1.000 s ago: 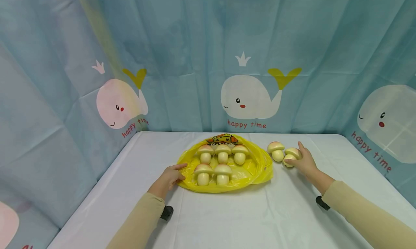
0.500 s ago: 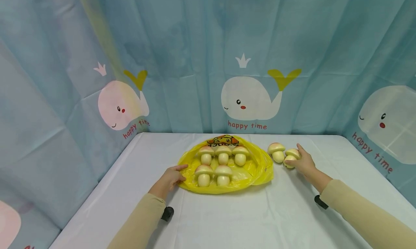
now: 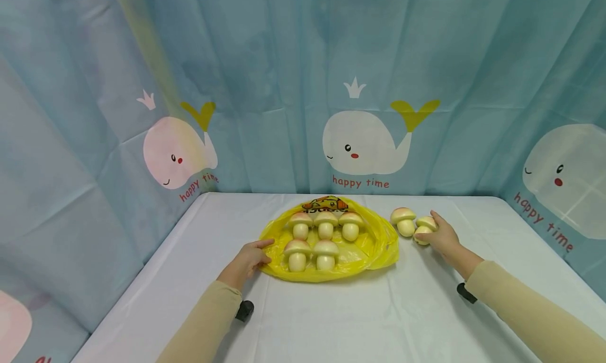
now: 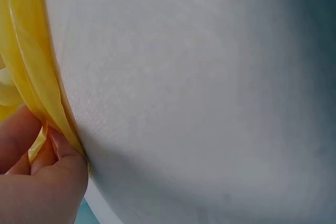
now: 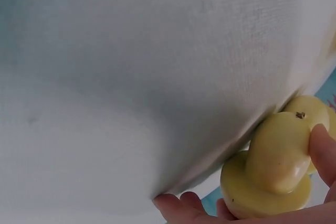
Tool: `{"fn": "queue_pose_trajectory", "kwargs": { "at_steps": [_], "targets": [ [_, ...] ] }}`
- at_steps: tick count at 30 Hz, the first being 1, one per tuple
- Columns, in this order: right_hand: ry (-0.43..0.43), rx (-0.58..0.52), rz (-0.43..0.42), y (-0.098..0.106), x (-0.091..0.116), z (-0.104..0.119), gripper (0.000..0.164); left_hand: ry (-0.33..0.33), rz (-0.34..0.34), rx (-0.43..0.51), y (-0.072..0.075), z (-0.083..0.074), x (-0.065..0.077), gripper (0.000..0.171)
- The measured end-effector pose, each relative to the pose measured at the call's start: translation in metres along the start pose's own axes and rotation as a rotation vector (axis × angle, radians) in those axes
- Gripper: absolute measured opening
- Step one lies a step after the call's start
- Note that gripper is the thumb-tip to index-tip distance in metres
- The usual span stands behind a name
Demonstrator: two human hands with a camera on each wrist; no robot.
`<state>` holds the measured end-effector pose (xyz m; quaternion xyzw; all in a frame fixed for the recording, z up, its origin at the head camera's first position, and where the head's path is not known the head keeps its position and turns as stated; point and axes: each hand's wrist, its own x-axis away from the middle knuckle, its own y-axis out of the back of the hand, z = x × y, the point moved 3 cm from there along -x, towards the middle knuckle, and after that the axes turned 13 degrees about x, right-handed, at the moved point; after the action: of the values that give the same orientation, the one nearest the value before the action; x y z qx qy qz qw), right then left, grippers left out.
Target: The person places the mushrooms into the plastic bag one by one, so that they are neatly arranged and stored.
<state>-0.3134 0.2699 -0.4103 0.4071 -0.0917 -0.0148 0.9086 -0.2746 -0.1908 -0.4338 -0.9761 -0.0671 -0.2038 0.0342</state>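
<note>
A yellow plastic bag (image 3: 350,254) lies spread on the table, with several model mushrooms (image 3: 326,220) in two rows on it. At its left edge my left hand (image 3: 244,262) pinches the plastic; the left wrist view has the bag's rim (image 4: 32,51) folded between thumb and fingers. Right of the bag, my right hand (image 3: 444,239) grips a cream mushroom (image 3: 427,224), thumb on its stem and fingers at the cap. In the right wrist view that mushroom (image 5: 279,153) shows large. Beside it stands another mushroom (image 3: 403,215) with a reddish cap.
A white cloth (image 3: 326,321) covers the table. Behind and at both sides hangs a blue curtain (image 3: 284,79) printed with whales. The bag's gathered right end (image 3: 385,247) lies between the rows and the two outside mushrooms.
Nearly nothing differs. The whole view shifts a few pixels, and my right hand settles slightly closer around the mushroom; the left hand stays at the bag's edge.
</note>
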Motion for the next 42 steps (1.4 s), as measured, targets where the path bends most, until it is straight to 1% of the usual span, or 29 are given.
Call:
{"fn": "queue_pose_trajectory", "kwargs": {
  "at_steps": [5, 11, 15, 18, 22, 28, 34, 37, 42],
  "targets": [
    [0.007, 0.01, 0.003, 0.002, 0.004, 0.002, 0.092, 0.001, -0.01, 0.0, 0.001, 0.0, 0.0, 0.058],
    [-0.024, 0.013, -0.001, 0.01, 0.01, 0.005, 0.091, 0.001, -0.016, -0.004, 0.0, 0.0, -0.002, 0.059],
    [-0.056, -0.044, 0.029, 0.015, 0.018, 0.007, 0.093, -0.001, -0.006, -0.005, 0.003, 0.002, -0.005, 0.057],
    [-0.065, -0.112, 0.062, 0.018, 0.023, 0.01, 0.095, -0.003, -0.011, -0.009, 0.005, 0.001, -0.005, 0.057],
    [-0.045, -0.179, 0.092, 0.02, 0.03, 0.015, 0.096, 0.002, -0.028, -0.014, 0.004, -0.001, -0.004, 0.058],
    [-0.016, -0.246, 0.126, 0.02, 0.04, 0.024, 0.096, 0.005, -0.026, -0.019, 0.004, -0.002, -0.002, 0.059],
    [0.04, -0.254, 0.143, 0.016, 0.049, 0.033, 0.095, 0.009, -0.031, -0.017, 0.004, -0.001, -0.005, 0.059],
    [0.07, -0.263, 0.151, 0.013, 0.054, 0.037, 0.093, 0.011, -0.035, -0.015, 0.004, -0.001, -0.004, 0.058],
    [0.104, -0.253, 0.145, 0.009, 0.061, 0.042, 0.092, 0.005, -0.014, -0.014, 0.002, 0.0, -0.002, 0.058]
  ]
}}
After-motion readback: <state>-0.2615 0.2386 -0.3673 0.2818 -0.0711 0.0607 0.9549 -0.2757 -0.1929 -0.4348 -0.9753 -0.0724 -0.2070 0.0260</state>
